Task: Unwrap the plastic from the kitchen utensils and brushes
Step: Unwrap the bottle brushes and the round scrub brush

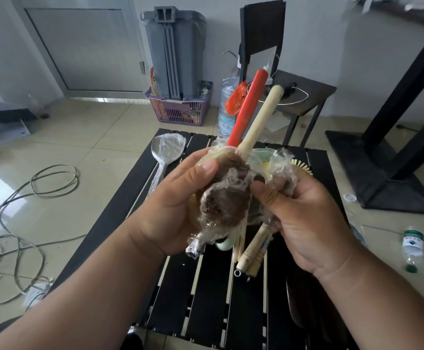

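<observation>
bench (205, 299) black, slatted, carrying a wrapped spoon (166, 150) at its far left | left hand (178, 205) holding its grip clamped on the brown brush (227, 198) above the bench | right hand (304, 218) pinching the plastic wrap (280, 165) beside the bristles

Wrapped spoon (166, 150) and wooden handles (252, 251) crowd the slatted table (205, 299).

Both hands (173, 198) on plastic-wrapped brush bundle (227, 195)
</observation>
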